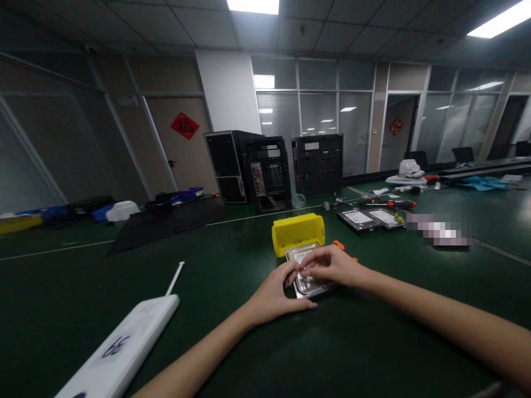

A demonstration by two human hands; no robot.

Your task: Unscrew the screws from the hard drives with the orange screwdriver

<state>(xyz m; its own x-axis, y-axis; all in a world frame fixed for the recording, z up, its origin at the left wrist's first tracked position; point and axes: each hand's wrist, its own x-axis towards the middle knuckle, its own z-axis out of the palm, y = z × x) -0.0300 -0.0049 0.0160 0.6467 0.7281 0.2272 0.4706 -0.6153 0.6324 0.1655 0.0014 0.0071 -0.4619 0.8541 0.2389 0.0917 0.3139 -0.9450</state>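
Drive point(297, 253) runs lengthwise away from us under our left hand point(269, 293) and right hand point(338, 267), fingertips together, grip unclear

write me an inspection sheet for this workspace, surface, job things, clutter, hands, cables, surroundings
surface: green table, seams visible
job things: metal-cased drive under both hands, in front of the yellow bin
clutter: two labelled drives and a red-black screwdriver beyond the right hand; white box at near left; pixelated item at right, unreadable
left hand: fingers at the metal-cased drive; grip unclear
right hand: fingers bent over the same drive; anything pinched too small to tell
cables: nothing seen
surroundings: three black computer cases standing behind; doors with red signs; lit ceiling panels
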